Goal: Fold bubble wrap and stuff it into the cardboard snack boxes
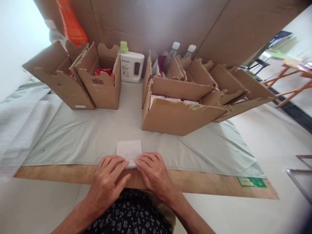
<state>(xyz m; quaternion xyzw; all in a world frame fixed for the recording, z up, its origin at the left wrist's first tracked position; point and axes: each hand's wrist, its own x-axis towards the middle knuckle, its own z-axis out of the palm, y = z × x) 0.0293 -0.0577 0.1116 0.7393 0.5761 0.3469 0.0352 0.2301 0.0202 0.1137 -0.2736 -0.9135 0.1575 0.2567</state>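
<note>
A small white folded piece of thin sheet (129, 148) lies flat near the front edge of the cloth-covered table; whether it is paper or foam I cannot tell. My left hand (108, 175) rests its fingertips on the near left corner of the piece, its thumb spread away towards me. On the near right corner lie the fingertips of my right hand (154, 172), the fingers side by side and slightly bent. Both hands press from above, and the fingertips partly cover the near edge of the piece.
Cardboard boxes (168, 117) stand at the right, two more (104, 96) at the left. Between them is a white detergent bottle (131, 66) with a green cap. An orange bottle (73, 27) stands behind. Translucent wrapping sheets (21, 126) hang over the table's left side.
</note>
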